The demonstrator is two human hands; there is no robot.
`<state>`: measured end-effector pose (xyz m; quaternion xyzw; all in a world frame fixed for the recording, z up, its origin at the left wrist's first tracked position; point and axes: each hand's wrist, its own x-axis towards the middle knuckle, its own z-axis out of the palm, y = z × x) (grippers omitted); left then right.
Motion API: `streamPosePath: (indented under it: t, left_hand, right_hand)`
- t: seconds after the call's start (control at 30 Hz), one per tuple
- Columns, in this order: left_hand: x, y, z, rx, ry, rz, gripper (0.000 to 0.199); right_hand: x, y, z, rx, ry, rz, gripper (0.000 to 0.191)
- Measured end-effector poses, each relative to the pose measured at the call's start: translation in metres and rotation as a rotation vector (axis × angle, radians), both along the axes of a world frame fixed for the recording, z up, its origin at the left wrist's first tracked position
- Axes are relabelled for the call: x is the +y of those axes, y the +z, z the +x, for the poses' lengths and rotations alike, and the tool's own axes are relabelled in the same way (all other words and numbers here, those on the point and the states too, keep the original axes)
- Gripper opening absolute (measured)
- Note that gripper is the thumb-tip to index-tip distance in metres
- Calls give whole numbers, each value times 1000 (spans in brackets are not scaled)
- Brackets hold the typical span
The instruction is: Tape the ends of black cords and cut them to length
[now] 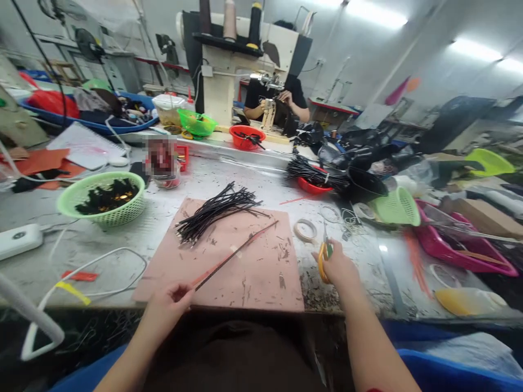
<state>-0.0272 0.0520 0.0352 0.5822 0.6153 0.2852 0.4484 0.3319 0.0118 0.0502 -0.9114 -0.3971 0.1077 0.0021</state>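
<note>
Between the fingers of my left hand, at the front edge of the pink mat, is the near end of a thin black cord. The cord runs away from me across the mat, with a reddish strip beside it. My right hand is closed around the yellow handles of a pair of scissors, right of the mat, blades pointing away. A bundle of black cords with pale near ends lies at the back of the mat. Close to the scissors sits a roll of tape.
On the left stands a green basket of black pieces. A red bowl with black cords is at the back, near a pink basket. Across the table, a person works at a sewing machine.
</note>
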Motion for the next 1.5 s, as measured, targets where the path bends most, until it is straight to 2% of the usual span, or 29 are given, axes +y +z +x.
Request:
streamPosePath:
  t: [0.07, 0.17, 0.27, 0.33, 0.53, 0.63, 0.73, 0.83, 0.93, 1.0, 1.07, 1.13, 1.27, 1.37, 1.5]
  left_hand:
    - [4, 5, 16, -264, 72, -197, 20]
    - [9, 16, 43, -504, 115, -379, 23]
    - [13, 25, 68, -614, 107, -421, 22]
    - [14, 29, 84, -639, 96, -414, 22]
    - [6, 32, 121, -715, 127, -382, 18]
    - [0, 31, 129, -741, 174, -353, 17]
    - [-4, 28, 131, -762, 218, -351, 16]
    - [-10, 28, 135, -813, 235, -412, 17]
    - [-16, 32, 142, -916, 167, -495, 14]
    - [-20, 35, 145, -953, 98, -525, 12]
    - [-23, 37, 146, -958, 60, -544, 15]
    - [-25, 38, 144, -953, 61, -554, 20]
    - [-24, 36, 139, -924, 121, -524, 17]
    - [-24, 36, 137, -919, 117, -524, 18]
    - [-27, 39, 137, -916, 82, -528, 18]
  right_hand:
    - [-22, -4, 6, 7, -27, -85, 55]
    - [-42, -7, 8, 17, 20, -103, 48]
    - [-42, -6, 7, 12, 85, -70, 36]
    - [-30, -5, 6, 0, 121, -5, 28]
    - [42, -16, 8, 60, 268, 376, 21]
    - [62, -20, 3, 172, 292, 599, 14]
    - [53, -21, -19, 317, 265, 842, 6]
    - [26, -23, -58, 474, 253, 1012, 3]
    - [1, -25, -94, 813, 219, 1208, 11]
    - [-8, -27, -107, 1070, 154, 1319, 15]
    - [-13, -28, -111, 1167, 135, 1346, 12]
    - [-16, -27, -108, 1119, 210, 1320, 10]
    - [-19, -22, -100, 872, 427, 1203, 12]
    - [-21, -19, -99, 716, 514, 1142, 7]
    - [-20, -19, -98, 569, 602, 1146, 5]
